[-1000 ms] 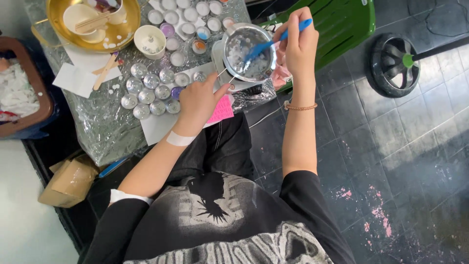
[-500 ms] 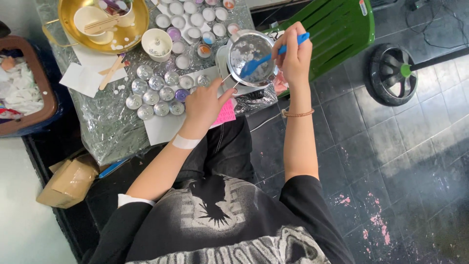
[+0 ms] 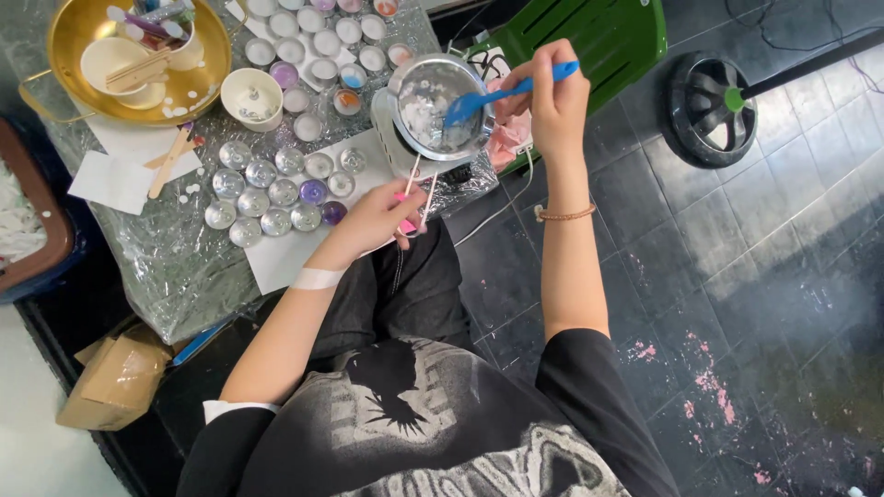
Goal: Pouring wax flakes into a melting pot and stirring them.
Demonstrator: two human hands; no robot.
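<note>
My left hand (image 3: 376, 219) has slid down the small pot's wire handle (image 3: 419, 191), gripping its end, while my right hand (image 3: 552, 97) stays clamped on the blue spatula (image 3: 502, 92) stirring the pot (image 3: 433, 97) at the worktop's (image 3: 175, 267) edge.

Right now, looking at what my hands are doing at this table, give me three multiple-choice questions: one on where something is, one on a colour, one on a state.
1. Where is the tip of the spatula?
A. Inside the small metal pot
B. In the gold bowl
C. On the floor

2. What colour is the spatula?
A. Red
B. Blue
C. White

3. What is the left hand doing?
A. Lying flat and empty on the table
B. Holding the pot's thin wire handle in its fingers
C. Lifting a tealight cup

Answers: 1 A, its blade sits over the white pieces in the pot. 2 B, handle and blade are bright blue in the right hand. 3 B, the fingers close around the handle's end.
</note>
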